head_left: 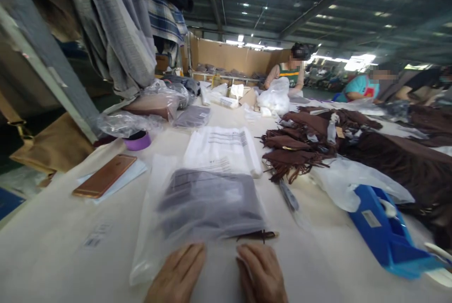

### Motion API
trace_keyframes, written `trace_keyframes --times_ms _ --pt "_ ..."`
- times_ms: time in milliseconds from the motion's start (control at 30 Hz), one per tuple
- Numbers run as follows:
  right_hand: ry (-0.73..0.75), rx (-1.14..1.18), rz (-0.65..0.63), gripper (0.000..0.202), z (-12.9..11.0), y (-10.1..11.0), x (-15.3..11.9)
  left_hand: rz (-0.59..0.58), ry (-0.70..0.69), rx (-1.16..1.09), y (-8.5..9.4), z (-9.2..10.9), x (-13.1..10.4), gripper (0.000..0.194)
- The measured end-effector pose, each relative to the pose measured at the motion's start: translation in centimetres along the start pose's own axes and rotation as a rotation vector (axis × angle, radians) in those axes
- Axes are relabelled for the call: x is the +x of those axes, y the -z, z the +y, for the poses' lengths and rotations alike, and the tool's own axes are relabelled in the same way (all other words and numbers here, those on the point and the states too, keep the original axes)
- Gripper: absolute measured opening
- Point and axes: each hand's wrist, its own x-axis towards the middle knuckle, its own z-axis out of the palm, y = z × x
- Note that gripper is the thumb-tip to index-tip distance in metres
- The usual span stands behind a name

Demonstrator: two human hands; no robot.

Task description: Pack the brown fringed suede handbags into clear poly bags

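A clear plastic bag [150,227] lies on the table in front of me, with a folded dark grey-purple cloth [215,202] inside. At the bag's near edge, my left hand [178,272] has its fingers pressed together on the film; its thumb is hidden. My right hand [261,272] pinches the film a short way to the right, fingers bent over the thumb. A thin dark brown item with a tan end [259,235] rests by the bag's near right corner. Just beyond is a stack of white printed bags [221,145].
Left are a phone [108,176], a purple tape roll [138,141] and hanging clothes [113,25]. Right are a grey-handled tool [289,195], brown fringed cloths [300,140] and a blue tape dispenser [383,232]. Co-workers [289,75] are across the table.
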Motion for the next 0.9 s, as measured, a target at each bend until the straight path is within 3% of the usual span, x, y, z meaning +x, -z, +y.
trace_keyframes --times_ms 100,200,300,400,533,733,900 --pt "-0.343 -0.138 0.100 0.022 3.2 1.5 -2.3 0.029 -0.062 0.026 -2.9 1.1 4.8 0.035" --pt "-0.499 -0.135 0.107 0.020 5.1 1.7 -2.6 -0.060 -0.167 -0.023 -5.2 2.7 8.5 0.036" --pt "-0.603 -0.008 0.042 0.029 5.8 1.6 -1.7 -0.129 -0.136 -0.086 -6.9 4.4 10.8 0.038" --pt "-0.660 0.103 -0.040 0.029 6.4 1.8 -0.7 -0.169 -0.039 -0.144 -8.4 5.7 11.9 0.039" --pt "-0.653 0.153 -0.117 0.020 7.7 2.1 0.0 -0.200 0.022 -0.200 -9.6 6.4 12.5 0.025" --pt "-0.657 0.203 -0.176 0.023 8.8 2.2 0.5 -0.150 0.026 -0.195 -9.5 6.4 13.2 0.018" --pt "-0.630 0.174 -0.153 0.022 9.1 2.0 0.5 -0.083 0.026 -0.134 -9.6 6.7 13.3 0.018"
